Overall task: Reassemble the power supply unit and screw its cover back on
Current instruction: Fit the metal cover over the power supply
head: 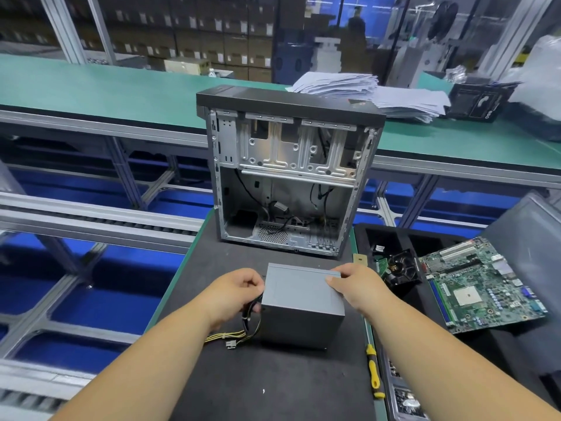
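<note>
One power supply unit (302, 302), two hands, left hand (235, 291) fingers pinching cables (252, 322), right hand (355, 284) fingers gripping it.

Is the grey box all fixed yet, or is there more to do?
Looks done: the cover sits on the power supply unit. In hand: the left hand grips its cables while the right hand holds its far corner. Left: screwing, since the yellow screwdriver lies untouched.

Bright, even light falls from above with only soft shadows, the middle looks sharp, and the edges bend and blur.
</note>
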Tool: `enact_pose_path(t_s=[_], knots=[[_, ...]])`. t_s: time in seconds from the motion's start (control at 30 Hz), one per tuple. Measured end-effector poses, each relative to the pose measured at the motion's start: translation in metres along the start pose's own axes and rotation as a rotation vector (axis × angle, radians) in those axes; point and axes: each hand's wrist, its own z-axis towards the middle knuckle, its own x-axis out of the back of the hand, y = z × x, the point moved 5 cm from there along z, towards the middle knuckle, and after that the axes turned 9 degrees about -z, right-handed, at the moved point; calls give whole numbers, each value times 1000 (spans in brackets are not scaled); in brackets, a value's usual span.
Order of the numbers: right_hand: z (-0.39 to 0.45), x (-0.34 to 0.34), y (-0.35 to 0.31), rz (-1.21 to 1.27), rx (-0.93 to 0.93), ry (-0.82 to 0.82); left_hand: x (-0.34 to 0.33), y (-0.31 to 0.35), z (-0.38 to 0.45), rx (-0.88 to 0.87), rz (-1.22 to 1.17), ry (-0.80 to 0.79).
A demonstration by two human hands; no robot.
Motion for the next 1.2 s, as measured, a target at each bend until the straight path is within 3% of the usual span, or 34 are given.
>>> enact_pose_path(t_s=[0.13, 0.27, 0.37, 0.5, 0.63, 1.0, 1.2], knots=[[-2, 4, -6, -185, 52, 69, 0, 2, -4, -77, 100, 46], [-6, 5, -3, -167, 91, 110, 2, 6, -9, -140, 385, 141], [-8, 6, 0, -86, 139, 112, 1, 22, -11, -283, 576, 217], [-18, 9, -4, -119, 279, 11, -18, 36, -4, -343, 652, 24], [-29, 6, -15, -495, 412, -102, -43, 46, 9, -427, 964, -120], [-31, 11, -24, -639, 479, -11, -44, 40, 19, -466, 940, -83], [-30, -11, -45, -926, 548, 21, -38, 39, 15, -469, 824, -109]])
